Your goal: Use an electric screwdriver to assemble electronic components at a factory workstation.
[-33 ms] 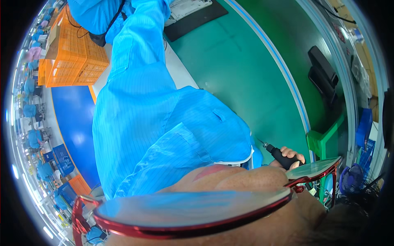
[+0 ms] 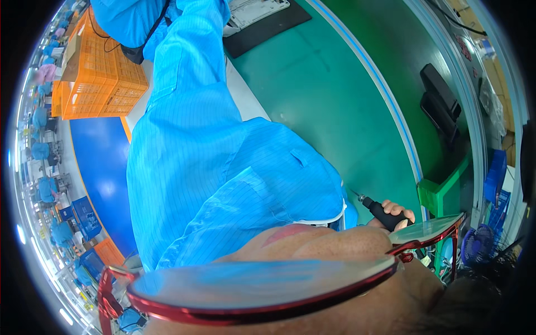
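My right hand [image 2: 397,211] is closed around the black grip of a screwdriver [image 2: 376,207]. The thin metal bit points up and left, over the green work surface [image 2: 318,100]. Only the fingers show; the rest of this hand is hidden behind red-framed glasses [image 2: 391,269] in the foreground. A light-blue striped coat [image 2: 195,151] fills the middle of the view, and one sleeve [image 2: 192,50] runs to the upper edge. My left hand is not visible. Near that sleeve's far end, a pale flat device or panel [image 2: 259,11] lies on a black mat [image 2: 268,33], partly cut off.
Orange plastic crates [image 2: 106,78] stand at the upper left beside a blue surface [image 2: 103,173]. A metal rail [image 2: 385,92] borders the green surface. Farther right are a black object [image 2: 439,103], a green frame [image 2: 441,190] and a purple fan [image 2: 477,244].
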Demonstrator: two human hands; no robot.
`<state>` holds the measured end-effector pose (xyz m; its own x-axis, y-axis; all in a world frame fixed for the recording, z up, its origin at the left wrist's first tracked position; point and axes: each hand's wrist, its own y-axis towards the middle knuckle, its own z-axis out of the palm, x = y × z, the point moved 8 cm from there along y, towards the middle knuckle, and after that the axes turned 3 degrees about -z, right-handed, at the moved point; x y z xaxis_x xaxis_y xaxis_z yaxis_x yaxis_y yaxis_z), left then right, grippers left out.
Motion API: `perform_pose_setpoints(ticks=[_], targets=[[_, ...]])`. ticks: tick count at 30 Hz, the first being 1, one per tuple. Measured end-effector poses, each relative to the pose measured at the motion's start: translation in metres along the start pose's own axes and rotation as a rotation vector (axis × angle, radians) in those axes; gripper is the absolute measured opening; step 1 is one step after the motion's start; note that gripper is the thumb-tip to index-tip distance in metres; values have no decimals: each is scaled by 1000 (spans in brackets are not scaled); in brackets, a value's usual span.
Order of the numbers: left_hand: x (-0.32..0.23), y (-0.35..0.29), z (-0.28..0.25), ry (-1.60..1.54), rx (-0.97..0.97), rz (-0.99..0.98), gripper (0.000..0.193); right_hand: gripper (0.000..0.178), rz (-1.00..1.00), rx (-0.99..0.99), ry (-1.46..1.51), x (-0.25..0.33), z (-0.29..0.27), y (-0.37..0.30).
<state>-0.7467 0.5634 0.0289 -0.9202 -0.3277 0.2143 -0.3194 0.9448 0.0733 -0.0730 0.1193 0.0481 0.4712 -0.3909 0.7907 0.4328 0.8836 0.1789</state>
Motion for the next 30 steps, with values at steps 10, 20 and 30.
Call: perform_pose_setpoints(ticks=[10, 20, 30], targets=[[-33, 57, -14, 137, 353, 158, 49, 25, -41, -52, -152, 11, 35, 11], [-76, -1, -49, -142, 528, 378, 89, 22, -14, -97, -78, -46, 77, 49], [-232, -184, -67, -403, 737, 763, 82, 24, -204, -171, -176, -26, 36, 32]])
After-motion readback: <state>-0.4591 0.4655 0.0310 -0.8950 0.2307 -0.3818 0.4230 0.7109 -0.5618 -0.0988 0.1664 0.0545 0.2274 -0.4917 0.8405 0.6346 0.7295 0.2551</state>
